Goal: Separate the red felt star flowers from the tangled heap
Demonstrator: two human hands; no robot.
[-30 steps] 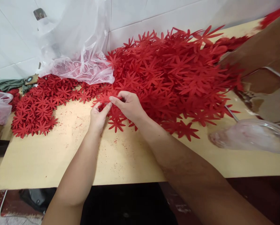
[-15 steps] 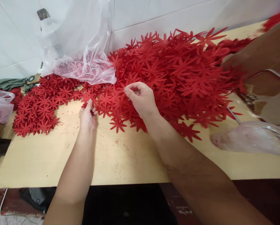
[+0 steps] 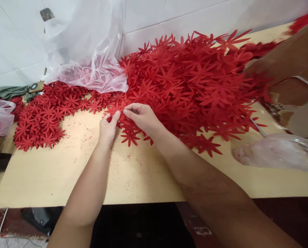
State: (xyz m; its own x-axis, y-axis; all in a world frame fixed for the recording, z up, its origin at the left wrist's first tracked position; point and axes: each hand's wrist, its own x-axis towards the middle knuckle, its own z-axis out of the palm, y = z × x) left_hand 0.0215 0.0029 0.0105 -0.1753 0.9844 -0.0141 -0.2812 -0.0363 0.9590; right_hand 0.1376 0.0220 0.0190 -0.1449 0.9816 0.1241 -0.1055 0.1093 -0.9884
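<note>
Red flower-shaped cutouts lie in a big heap [image 3: 195,82] against the wall and in a lower pile [image 3: 40,120] at the left. My left hand [image 3: 108,127] is closed at the near edge of the cutouts, thumb and fingertips pinched at a red piece. Close beside it on the right, my right hand [image 3: 142,117] has thumb and index finger pressed together. What its fingertips hold, if anything, is too small to make out against the red. The two thumbs almost touch.
A clear plastic bag [image 3: 92,72] hangs at the wall over the cutouts. At the right are a torn cardboard box [image 3: 293,69] and a clear plastic container [image 3: 277,151]. Red scraps dot the tabletop [image 3: 143,182]. Another plastic bag [image 3: 1,113] lies far left.
My left hand has moved right, away from the cutouts it was beside. My right hand has moved left and nearer to me, so the hands now meet.
</note>
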